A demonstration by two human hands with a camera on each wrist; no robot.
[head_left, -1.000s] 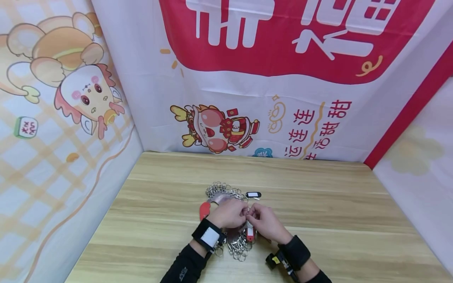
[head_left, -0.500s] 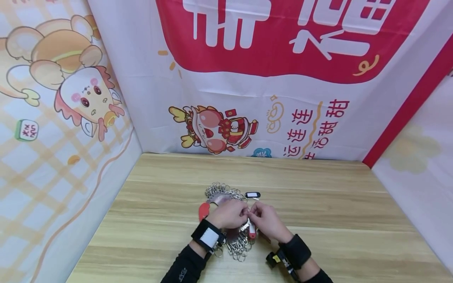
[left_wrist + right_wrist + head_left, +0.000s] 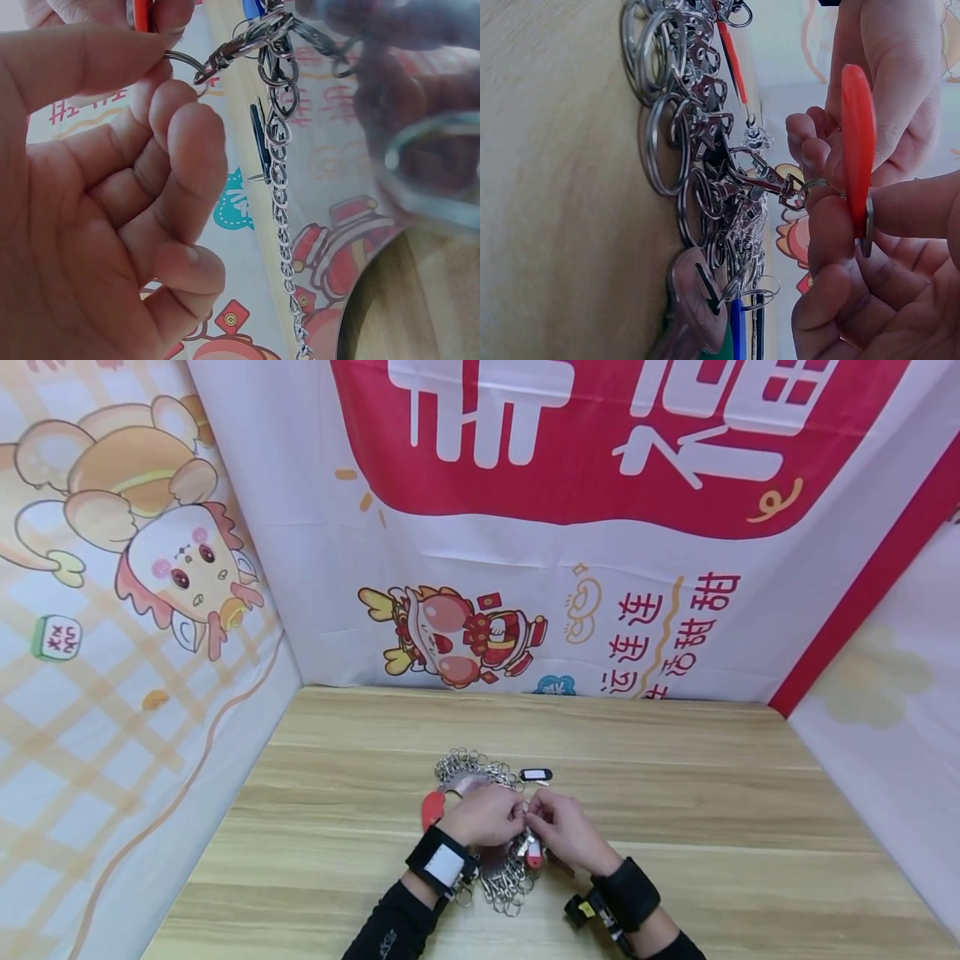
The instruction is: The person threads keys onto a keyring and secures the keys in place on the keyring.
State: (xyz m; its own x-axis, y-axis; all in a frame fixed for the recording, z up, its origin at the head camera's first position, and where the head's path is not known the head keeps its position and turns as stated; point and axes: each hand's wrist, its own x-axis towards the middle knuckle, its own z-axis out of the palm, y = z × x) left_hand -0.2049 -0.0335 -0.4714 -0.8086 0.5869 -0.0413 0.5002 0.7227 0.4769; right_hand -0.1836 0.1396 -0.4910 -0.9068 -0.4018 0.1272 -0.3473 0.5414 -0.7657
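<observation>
A shiny curved metal key holder (image 3: 467, 782), edged with several clasps and split rings, lies on the table under my hands. My left hand (image 3: 483, 816) pinches a split ring (image 3: 184, 58) linked to one of the holder's clasps (image 3: 769, 178). Close against it, my right hand (image 3: 567, 831) pinches at the same ring, with a red key tag (image 3: 859, 139) at its fingertips. Part of a key (image 3: 868, 229) shows beside that tag. Whether the tag's loop is on the ring is hidden by the fingers.
Another red tag (image 3: 432, 810) lies left of the holder, and a black tag with a white label (image 3: 536, 774) behind it. A key (image 3: 697, 289) and a blue tag (image 3: 739, 326) sit near the rings. Printed cloth walls (image 3: 480, 543) border the wooden table (image 3: 712, 793).
Both hands stay nearly in place, still pinching at the ring. The red tag under the right hand has swung slightly.
</observation>
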